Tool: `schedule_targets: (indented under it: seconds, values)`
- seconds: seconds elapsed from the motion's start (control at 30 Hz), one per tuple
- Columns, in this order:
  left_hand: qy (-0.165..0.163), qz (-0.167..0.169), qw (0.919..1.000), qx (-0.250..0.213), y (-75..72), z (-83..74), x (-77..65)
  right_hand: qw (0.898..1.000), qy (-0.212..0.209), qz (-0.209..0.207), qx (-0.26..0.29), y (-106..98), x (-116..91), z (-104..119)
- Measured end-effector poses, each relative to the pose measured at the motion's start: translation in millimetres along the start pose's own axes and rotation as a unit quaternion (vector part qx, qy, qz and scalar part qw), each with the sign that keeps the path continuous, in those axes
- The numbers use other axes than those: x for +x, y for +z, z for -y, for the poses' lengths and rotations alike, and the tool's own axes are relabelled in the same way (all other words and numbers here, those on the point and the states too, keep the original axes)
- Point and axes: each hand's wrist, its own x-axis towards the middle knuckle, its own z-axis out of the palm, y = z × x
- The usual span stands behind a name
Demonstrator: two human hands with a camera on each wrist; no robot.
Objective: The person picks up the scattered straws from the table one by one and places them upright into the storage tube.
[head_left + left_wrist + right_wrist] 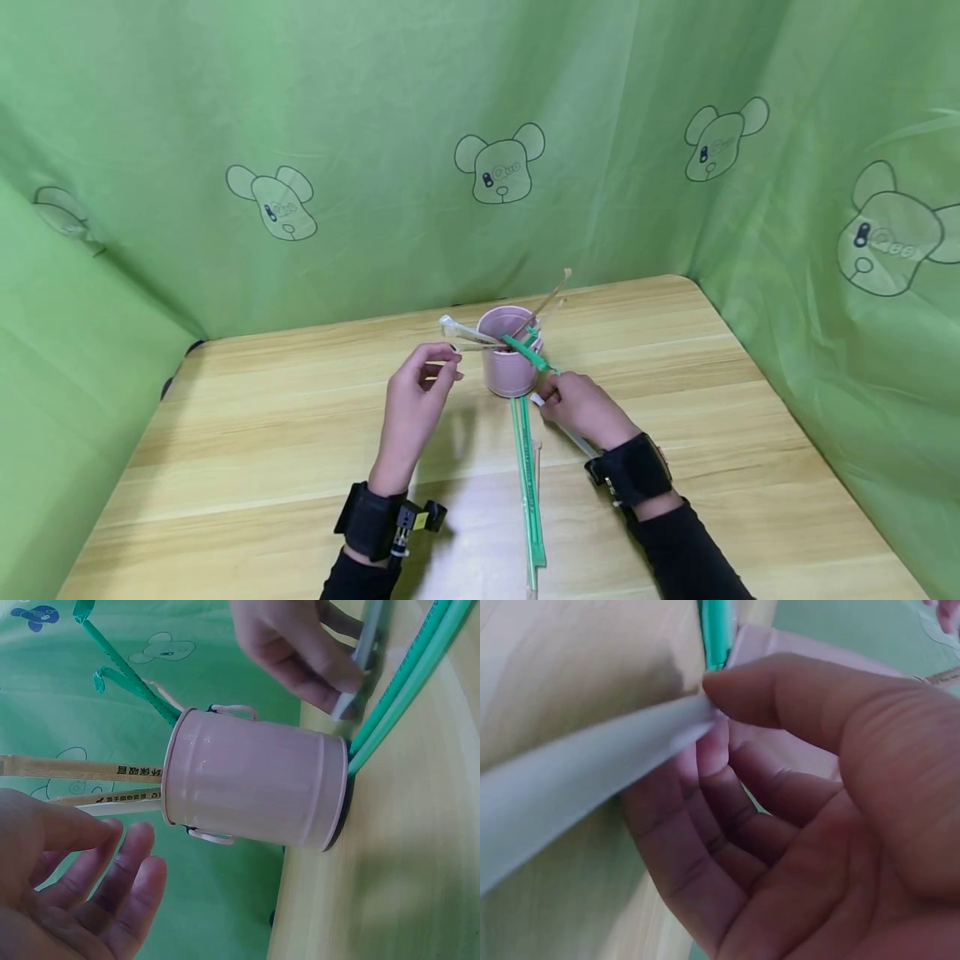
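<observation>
Hanging in soft folds, green cloth (375, 83) printed with round-eared animal outlines backs a smooth, pale wood-grained worktop (262, 433). Towards its far edge stands a glossy, round pink pail (510, 375) with a raised rim. On its near right, the right hand (581, 408) pinches a slim, matt white straw (592, 765) between thumb and fingers. On its left, the left hand (420, 387), half curled, meets straws leaning from the pail, including printed brown straws (90, 769); whether it grips one, I cannot tell. Slender green straws (528, 475) lie nearer.
</observation>
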Motion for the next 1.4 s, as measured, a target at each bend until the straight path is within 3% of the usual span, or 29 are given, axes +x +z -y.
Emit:
schedule_targets:
  seconds: [0.27,0.5,0.67,0.9,1.07,1.27,1.4]
  values:
    - [-0.008,0.007,0.9999,-0.003,0.2,-0.1,0.0,0.998,-0.014,-0.018,0.062,-18.9,-3.0,9.4]
    - [-0.008,0.026,0.9996,-0.011,3.7,-0.8,-0.3,0.989,-0.068,-0.105,0.083,-39.6,-10.0,25.8]
    - [-0.012,0.030,0.9995,-0.002,5.3,-0.6,-1.5,0.968,-0.105,-0.192,0.120,-51.4,-16.6,35.3]
    - [-0.019,0.047,0.9987,0.011,4.6,2.0,-4.1,0.914,-0.185,-0.303,0.198,-61.9,-28.5,44.3]
    - [-0.038,0.095,0.9928,0.063,4.6,6.7,-6.3,0.870,-0.235,-0.357,0.247,-69.3,-37.5,52.6]
    - [-0.088,0.181,0.9693,0.142,5.0,11.8,-12.4,0.796,-0.303,-0.409,0.327,-75.4,-45.0,60.4]
    - [-0.109,0.204,0.9607,0.153,11.8,14.3,-17.1,0.752,-0.335,-0.440,0.358,-76.9,-46.5,64.5]
